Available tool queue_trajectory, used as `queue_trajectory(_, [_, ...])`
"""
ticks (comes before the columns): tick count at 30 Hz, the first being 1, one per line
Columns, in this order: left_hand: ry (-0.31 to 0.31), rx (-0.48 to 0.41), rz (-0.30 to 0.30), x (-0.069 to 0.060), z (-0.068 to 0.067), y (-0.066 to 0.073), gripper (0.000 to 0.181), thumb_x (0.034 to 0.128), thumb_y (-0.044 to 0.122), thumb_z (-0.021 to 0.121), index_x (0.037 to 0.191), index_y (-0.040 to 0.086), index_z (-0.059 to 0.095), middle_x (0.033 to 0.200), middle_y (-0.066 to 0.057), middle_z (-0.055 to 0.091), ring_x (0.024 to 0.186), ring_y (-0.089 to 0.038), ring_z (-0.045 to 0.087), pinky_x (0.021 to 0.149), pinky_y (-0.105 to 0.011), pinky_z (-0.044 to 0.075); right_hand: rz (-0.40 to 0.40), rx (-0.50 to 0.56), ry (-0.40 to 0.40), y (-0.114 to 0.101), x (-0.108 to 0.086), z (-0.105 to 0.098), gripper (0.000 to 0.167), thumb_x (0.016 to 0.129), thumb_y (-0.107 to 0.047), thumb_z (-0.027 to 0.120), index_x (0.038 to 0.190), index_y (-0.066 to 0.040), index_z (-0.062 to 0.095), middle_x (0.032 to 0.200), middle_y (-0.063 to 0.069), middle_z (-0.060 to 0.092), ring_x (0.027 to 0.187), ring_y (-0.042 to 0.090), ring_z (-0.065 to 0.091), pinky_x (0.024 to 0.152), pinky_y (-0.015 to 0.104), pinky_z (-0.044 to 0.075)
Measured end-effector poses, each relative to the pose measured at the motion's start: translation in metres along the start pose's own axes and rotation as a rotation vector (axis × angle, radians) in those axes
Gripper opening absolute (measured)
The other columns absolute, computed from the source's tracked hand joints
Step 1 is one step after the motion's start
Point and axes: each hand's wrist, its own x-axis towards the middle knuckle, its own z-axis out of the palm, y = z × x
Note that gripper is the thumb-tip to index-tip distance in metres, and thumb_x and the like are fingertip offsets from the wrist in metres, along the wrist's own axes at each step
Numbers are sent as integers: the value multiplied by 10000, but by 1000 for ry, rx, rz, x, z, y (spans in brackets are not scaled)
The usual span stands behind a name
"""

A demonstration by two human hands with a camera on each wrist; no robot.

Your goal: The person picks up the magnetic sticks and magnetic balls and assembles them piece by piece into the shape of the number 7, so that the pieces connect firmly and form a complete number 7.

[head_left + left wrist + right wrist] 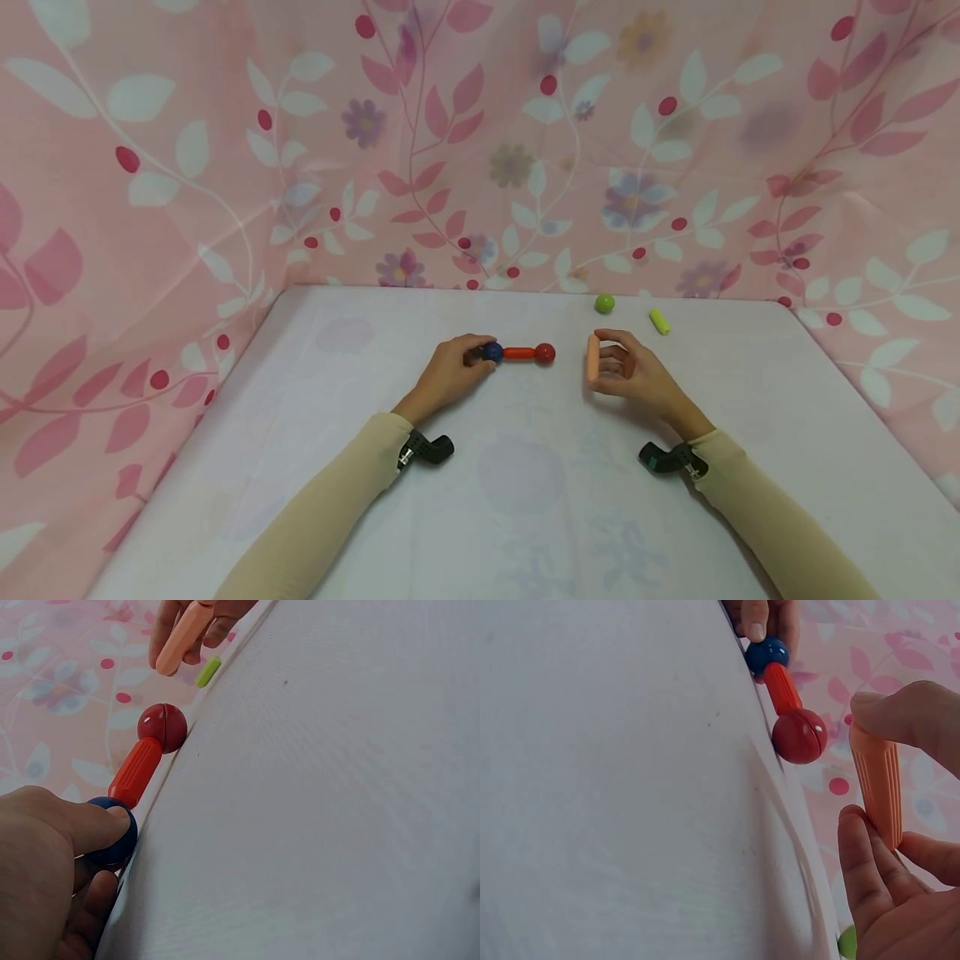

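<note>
My left hand point(452, 369) pinches a dark blue ball point(492, 352) between thumb and fingers. A ridged red-orange rod point(519, 353) joins that ball to a dark red ball point(545, 353), and the joined piece lies along the table. To its right, apart from it, my right hand point(637, 372) holds an orange-pink ridged rod point(593, 360) by its two ends. In the right wrist view the thumb presses one end of this rod point(877, 780) and fingertips meet the other. The left wrist view shows the blue ball point(112, 832) partly covered by the thumb.
A green ball point(604, 303) sits near the table's back edge. Right of it lies a short yellow-green rod point(659, 322). The white-covered table point(517, 475) is bordered by pink floral cloth point(480, 150) at the back and sides.
</note>
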Motion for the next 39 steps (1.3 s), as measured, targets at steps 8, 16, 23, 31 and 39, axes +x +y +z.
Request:
queue_trajectory(8, [-16,-3,5,2,0,2,409,973,178,762,1369,110,687,1249,-45,691,942,-162,608,845,-344,518,23,-14,15,-2,-2,1,882,840,54,842,1554,51,325,1455,292,442,1168,275,599,963,259,515])
queue_trajectory(16, [-1,2,5,0,0,1,411,966,173,770,1367,126,692,1251,-43,695,941,-157,616,854,-356,526,5,12,13,-2,-2,5,858,844,65,832,1544,52,337,1433,310,453,1156,253,609,959,255,516])
queue_trajectory(23, [-6,-3,7,0,-1,2,418,965,169,772,1372,116,688,1243,-47,695,939,-165,616,848,-364,524,28,2,16,-6,-2,9,860,840,38,849,1538,40,347,1431,295,465,1156,273,611,960,254,517])
queue_trajectory(31, [-10,-6,9,0,-1,0,411,970,172,767,1368,109,689,1232,-43,697,943,-165,615,853,-367,524,18,-9,28,-6,-5,15,847,838,40,848,1533,31,366,1413,282,481,1153,295,607,958,258,511])
queue_trajectory(39, [-12,0,13,0,0,-1,415,975,160,760,1377,96,680,1243,-66,694,970,-170,641,878,-358,536,-35,17,-2,-2,-7,25,833,831,93,828,1529,41,376,1323,299,556,1095,275,650,915,293,538])
